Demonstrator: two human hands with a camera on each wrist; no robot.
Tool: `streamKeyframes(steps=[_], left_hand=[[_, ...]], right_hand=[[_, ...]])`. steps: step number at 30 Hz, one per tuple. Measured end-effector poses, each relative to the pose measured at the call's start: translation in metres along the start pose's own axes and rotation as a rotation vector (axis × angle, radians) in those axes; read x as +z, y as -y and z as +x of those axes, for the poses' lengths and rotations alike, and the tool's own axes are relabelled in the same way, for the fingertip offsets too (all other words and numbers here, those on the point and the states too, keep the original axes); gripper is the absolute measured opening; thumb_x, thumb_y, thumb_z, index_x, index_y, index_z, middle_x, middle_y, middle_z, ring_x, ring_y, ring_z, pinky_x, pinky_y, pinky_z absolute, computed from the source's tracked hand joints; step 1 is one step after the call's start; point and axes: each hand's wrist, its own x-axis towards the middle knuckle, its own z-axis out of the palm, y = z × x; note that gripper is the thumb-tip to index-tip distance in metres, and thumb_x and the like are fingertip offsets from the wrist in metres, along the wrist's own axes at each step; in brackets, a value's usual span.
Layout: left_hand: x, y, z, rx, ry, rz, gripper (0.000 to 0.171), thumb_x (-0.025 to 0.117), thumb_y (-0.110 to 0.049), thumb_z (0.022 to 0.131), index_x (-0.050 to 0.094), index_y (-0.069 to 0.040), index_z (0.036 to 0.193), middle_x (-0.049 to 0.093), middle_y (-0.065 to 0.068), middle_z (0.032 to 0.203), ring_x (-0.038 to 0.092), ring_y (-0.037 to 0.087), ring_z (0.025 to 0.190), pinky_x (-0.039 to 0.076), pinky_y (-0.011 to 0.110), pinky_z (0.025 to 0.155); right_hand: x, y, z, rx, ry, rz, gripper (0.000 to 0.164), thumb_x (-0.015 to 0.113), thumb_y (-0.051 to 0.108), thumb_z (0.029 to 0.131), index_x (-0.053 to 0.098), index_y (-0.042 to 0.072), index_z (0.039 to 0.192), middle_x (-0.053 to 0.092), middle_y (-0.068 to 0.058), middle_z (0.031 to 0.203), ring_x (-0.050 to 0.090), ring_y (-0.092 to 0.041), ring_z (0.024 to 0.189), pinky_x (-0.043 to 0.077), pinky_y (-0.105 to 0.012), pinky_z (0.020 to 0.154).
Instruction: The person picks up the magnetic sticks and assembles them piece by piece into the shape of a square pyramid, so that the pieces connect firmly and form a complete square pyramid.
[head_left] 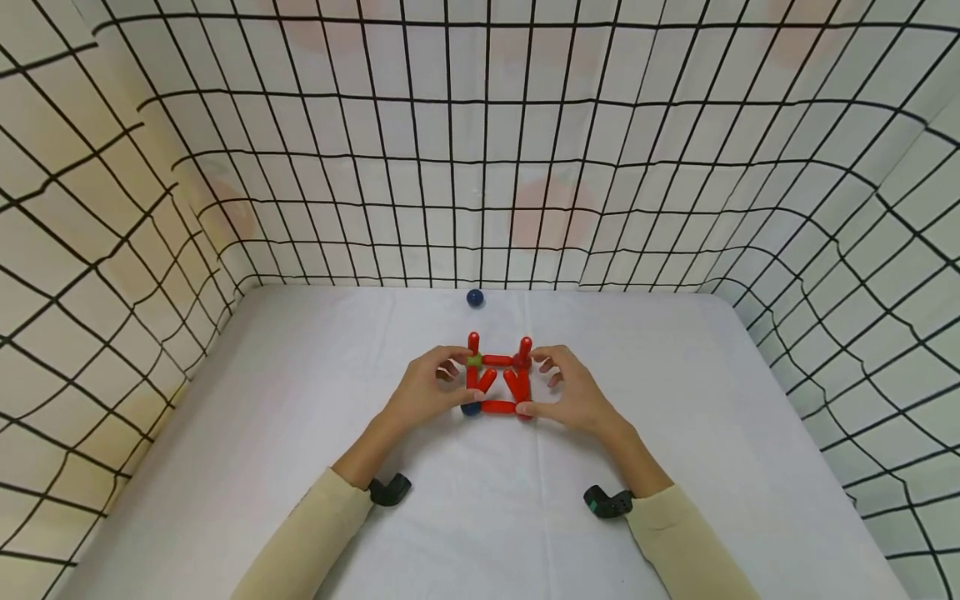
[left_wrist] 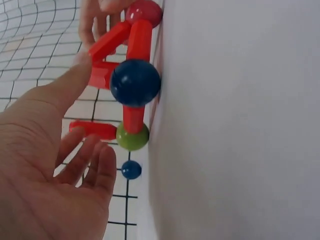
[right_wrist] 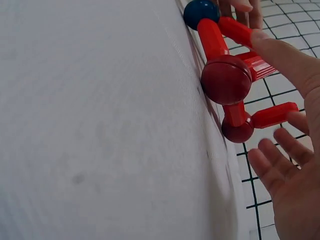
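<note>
On the white table stands a toy frame of red rods (head_left: pixel 498 407) joined by balls. A blue ball (left_wrist: pixel 135 82) marks its front left corner, a green ball (left_wrist: pixel 132 135) the back left. Red balls (right_wrist: pixel 226 80) form the two right corners, and short red rods rise from the corners. My left hand (head_left: pixel 427 385) holds the left side, thumb by the front rod and fingers at the back rod (left_wrist: pixel 95 130). On the right side my right hand (head_left: pixel 573 392) holds it likewise, its fingers beside the back upright rod (right_wrist: pixel 275 115).
A loose blue ball (head_left: pixel 475 297) lies at the table's far edge, behind the frame. Black wire mesh (head_left: pixel 465 167) walls in the back and both sides of the white table (head_left: pixel 300 400). Each wrist carries a small black camera (head_left: pixel 609 502).
</note>
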Motion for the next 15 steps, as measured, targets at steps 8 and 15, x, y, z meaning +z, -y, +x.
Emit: streamKeyframes(steps=[8, 15], left_hand=[[-0.0068, 0.0050, 0.0082, -0.009, 0.091, 0.055, 0.119, 0.096, -0.041, 0.071, 0.024, -0.028, 0.164, 0.037, 0.008, 0.166, 0.039, 0.031, 0.151, 0.038, 0.056, 0.119], [-0.0062, 0.0054, 0.0100, 0.025, 0.178, 0.070, 0.121, 0.095, -0.040, 0.072, 0.020, -0.029, 0.166, 0.037, 0.001, 0.166, 0.035, 0.025, 0.155, 0.032, 0.052, 0.124]], right_hand=[[0.0033, -0.0041, 0.0041, 0.050, 0.047, -0.053, 0.117, 0.093, 0.047, 0.070, 0.023, 0.027, 0.162, 0.038, -0.011, 0.160, 0.051, -0.035, 0.137, 0.052, -0.056, 0.105], [0.0055, -0.0059, 0.0049, 0.042, 0.114, -0.089, 0.121, 0.091, 0.044, 0.074, 0.012, 0.034, 0.166, 0.039, -0.008, 0.163, 0.052, -0.034, 0.140, 0.049, -0.055, 0.110]])
